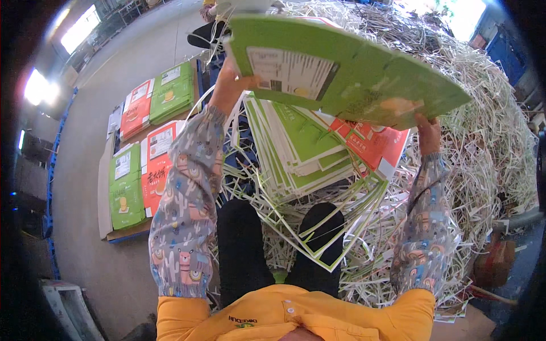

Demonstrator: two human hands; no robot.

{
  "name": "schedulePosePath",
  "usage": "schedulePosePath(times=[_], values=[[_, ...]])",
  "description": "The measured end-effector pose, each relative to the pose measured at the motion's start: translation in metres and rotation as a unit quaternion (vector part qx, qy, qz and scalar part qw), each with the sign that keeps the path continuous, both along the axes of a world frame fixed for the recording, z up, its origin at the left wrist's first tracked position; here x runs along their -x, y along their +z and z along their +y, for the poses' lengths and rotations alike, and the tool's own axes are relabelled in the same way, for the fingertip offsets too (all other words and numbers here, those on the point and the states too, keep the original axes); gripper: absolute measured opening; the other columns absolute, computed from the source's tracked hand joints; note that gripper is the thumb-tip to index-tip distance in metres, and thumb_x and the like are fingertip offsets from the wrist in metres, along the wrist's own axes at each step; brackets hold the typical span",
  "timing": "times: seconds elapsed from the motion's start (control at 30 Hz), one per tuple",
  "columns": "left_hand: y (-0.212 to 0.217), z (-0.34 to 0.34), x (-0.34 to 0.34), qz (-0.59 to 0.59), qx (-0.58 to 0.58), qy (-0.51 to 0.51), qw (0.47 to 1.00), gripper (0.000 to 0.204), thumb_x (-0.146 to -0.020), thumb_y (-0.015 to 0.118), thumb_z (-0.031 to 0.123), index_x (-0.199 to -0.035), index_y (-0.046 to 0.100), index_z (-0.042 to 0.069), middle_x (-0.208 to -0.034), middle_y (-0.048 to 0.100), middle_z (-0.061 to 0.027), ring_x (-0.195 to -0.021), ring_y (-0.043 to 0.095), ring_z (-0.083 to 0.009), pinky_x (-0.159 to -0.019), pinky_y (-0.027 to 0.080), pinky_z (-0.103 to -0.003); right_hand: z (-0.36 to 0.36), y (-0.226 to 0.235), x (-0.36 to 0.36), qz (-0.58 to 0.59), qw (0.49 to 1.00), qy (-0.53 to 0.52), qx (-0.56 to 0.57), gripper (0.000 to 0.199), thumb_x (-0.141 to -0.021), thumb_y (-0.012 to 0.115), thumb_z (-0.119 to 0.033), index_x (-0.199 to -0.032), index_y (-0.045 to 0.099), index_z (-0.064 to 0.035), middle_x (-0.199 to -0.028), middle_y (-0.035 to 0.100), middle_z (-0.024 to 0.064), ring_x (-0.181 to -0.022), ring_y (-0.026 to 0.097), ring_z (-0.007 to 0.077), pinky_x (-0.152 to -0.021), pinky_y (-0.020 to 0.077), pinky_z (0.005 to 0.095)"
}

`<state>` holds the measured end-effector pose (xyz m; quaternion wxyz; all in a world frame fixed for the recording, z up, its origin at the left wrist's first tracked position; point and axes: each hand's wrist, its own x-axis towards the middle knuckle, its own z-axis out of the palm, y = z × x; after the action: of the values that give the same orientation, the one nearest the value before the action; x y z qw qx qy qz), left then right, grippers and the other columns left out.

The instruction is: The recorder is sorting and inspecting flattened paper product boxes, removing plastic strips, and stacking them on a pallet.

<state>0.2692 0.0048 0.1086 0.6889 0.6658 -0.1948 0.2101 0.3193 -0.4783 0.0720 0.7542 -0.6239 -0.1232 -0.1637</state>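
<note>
A green sheet [352, 79] is gripped by the left hand [230, 85] and right hand [429, 134] above stacked sheets [310, 136], paper strips [480, 148] being heaped right and grey floor [79, 182] seen left.

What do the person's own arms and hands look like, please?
The left hand and right hand wear no gloves. On both sides, loose grey sleeve covers printed with pink llamas and white cacti meet orange-yellow shirt sleeves.

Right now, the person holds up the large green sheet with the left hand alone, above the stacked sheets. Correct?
Not alone: the head view shows the right hand also gripping the large green sheet, along with the left hand. It is held up above the stacked sheets.
</note>
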Motion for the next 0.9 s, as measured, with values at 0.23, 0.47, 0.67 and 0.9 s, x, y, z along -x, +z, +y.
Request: schedulePosePath(times=[0.23,0.47,0.67,0.9], values=[[0.019,-0.003,-0.021,-0.022,0.011,0.054,0.998,0.050,-0.068,0.069,0.003,-0.107,0.038,-0.001,-0.101,0.053,-0.0096,-0.094,0.050,-0.0157,-0.084,0.041,-0.030,0.025,0.021,-0.003,-0.019,0.998,-0.024,0.064,0.042,-0.077,0.060,-0.013,-0.113,0.044,-0.0010,-0.106,0.053,0.0081,-0.091,0.051,0.0172,-0.079,0.0404,0.0282],[0.000,-0.012,-0.032,-0.057,0.032,0.060,0.996,0.061,-0.068,0.071,0.008,-0.113,0.030,-0.001,-0.098,0.052,-0.0108,-0.095,0.051,-0.0191,-0.080,0.044,-0.030,0.019,0.016,-0.010,-0.063,0.995,-0.044,0.065,0.045,-0.075,0.064,-0.016,-0.113,0.041,-0.0037,-0.105,0.051,0.0071,-0.097,0.048,0.0177,-0.086,0.0366,0.0295],[0.015,-0.016,0.002,0.035,0.069,-0.013,0.997,0.044,-0.070,0.066,0.002,-0.109,0.046,0.002,-0.100,0.058,-0.0081,-0.088,0.056,-0.0158,-0.079,0.044,-0.031,0.024,0.015,-0.011,-0.063,0.997,-0.018,0.041,0.047,-0.076,0.064,-0.016,-0.115,0.041,-0.0030,-0.109,0.051,0.0082,-0.099,0.047,0.0180,-0.088,0.0352,0.0304],[0.003,-0.013,0.019,0.039,0.093,0.029,0.995,0.034,-0.073,0.062,0.001,-0.105,0.052,0.004,-0.103,0.058,-0.0067,-0.094,0.054,-0.0159,-0.083,0.042,-0.030,0.028,-0.005,-0.005,-0.072,0.996,-0.034,0.030,0.047,-0.078,0.062,-0.015,-0.118,0.040,-0.0029,-0.114,0.049,0.0074,-0.103,0.045,0.0176,-0.090,0.0341,0.0298]])
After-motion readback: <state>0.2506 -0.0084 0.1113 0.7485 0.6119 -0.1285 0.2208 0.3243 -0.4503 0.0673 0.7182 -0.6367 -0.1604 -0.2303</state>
